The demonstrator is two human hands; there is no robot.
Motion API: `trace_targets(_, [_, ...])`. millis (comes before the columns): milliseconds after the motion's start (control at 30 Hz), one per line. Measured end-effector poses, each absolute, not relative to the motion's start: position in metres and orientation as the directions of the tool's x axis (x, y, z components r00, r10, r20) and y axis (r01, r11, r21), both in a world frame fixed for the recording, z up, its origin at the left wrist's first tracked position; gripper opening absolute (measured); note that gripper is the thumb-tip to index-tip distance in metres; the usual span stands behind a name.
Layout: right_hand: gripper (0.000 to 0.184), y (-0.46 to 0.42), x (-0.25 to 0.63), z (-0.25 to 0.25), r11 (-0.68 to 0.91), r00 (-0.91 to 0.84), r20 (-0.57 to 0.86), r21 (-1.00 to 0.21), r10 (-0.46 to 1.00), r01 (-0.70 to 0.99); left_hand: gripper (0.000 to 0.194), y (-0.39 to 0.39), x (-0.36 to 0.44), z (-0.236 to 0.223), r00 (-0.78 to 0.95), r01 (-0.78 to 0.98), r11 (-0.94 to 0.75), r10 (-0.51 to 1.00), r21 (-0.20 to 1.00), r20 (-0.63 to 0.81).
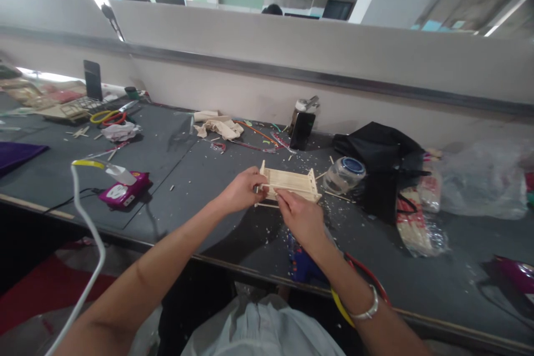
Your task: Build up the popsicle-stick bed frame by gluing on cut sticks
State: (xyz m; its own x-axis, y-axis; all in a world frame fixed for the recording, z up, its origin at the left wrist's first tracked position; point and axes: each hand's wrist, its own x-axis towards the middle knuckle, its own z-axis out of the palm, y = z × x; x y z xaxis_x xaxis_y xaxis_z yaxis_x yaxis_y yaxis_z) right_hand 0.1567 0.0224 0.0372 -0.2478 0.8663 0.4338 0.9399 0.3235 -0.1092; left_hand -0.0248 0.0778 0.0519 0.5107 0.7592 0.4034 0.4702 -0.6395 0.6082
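A small pale model built of wooden sticks [292,179], with a slatted surface and raised corner posts, sits on the dark table in front of me. My left hand [244,190] is closed round its left end, thumb and fingers pinching near the corner post. My right hand [302,221] is closed at the front long side, thumb and forefinger pressed against the front rail. My fingers partly cover the model's front edge, and whether the right fingers also hold a small piece is hidden. Beneath my right forearm lies a blue object [306,264], partly covered.
Right of the model are a clear jar with a blue lid [348,173], a black bag [381,167] and plastic-wrapped sticks [415,222]. A phone [302,129] stands behind. At left are a purple power strip [125,190] and scissors [114,115]. Wood scraps litter the table [200,200].
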Motion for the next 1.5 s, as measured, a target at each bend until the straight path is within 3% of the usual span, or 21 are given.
trace_targets(1500, [0.024,0.0258,0.1564,0.0348,0.352,-0.253,0.452,-0.147,0.855,0.925,0.016,0.0758,-0.0267,0.0557,0.534,0.481,-0.649,0.750,0.590,0.390])
